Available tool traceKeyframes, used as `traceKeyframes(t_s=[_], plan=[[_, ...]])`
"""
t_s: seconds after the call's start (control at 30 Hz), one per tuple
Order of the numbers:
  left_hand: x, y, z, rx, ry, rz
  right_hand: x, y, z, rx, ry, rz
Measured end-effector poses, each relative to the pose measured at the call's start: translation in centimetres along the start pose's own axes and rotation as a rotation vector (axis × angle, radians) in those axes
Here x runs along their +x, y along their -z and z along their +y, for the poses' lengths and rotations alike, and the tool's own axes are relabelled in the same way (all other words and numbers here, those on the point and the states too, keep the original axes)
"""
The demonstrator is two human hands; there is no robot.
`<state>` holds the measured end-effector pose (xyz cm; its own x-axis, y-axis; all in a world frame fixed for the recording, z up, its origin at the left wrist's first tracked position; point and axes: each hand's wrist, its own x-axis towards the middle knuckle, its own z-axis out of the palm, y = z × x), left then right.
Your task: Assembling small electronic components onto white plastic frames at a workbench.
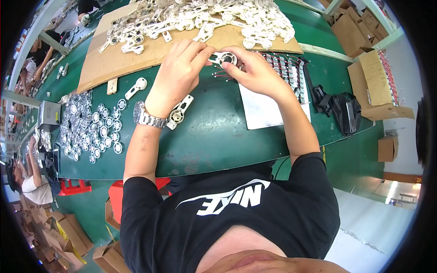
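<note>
A white plastic housing [226,58] with a round end and a dark centre is held up between my hands at the far side of the table. My right hand [260,75] is closed around its round end, thumb on top. At its narrow left end my left hand [181,68] pinches with bent fingers; the fingertips are partly hidden. Below my left wrist, which wears a metal watch [152,120], a similar white housing [180,113] lies on the green table. Another white housing [136,88] rests left of my left forearm.
White housings [205,20] are heaped on a cardboard sheet [98,63] at the back. Many silver round parts [93,125] lie at left. Rows of small parts with red wires [287,68] sit on a white sheet [261,109] at right, beside a black bag [346,113].
</note>
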<state>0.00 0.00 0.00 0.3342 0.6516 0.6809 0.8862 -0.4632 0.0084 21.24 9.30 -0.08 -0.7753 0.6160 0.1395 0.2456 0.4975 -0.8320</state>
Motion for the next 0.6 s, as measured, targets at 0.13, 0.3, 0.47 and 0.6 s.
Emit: traceKeyframes(t_s=[0.13,0.3,0.47,0.6], plan=[[0.1,0.1,0.0,-0.025,-0.011,0.023,0.0,-0.3,-0.2,-0.190,0.107,0.069],[0.1,0.1,0.2,-0.006,-0.031,0.018,0.3,-0.9,1.2,-0.119,0.094,0.091],[0.3,0.2,0.0,-0.023,-0.047,0.066,0.8,-0.5,2.0,0.367,-0.049,-0.066],[0.2,-0.3,0.1,0.013,-0.040,0.042,0.8,-0.4,2.2,0.350,-0.090,-0.057]])
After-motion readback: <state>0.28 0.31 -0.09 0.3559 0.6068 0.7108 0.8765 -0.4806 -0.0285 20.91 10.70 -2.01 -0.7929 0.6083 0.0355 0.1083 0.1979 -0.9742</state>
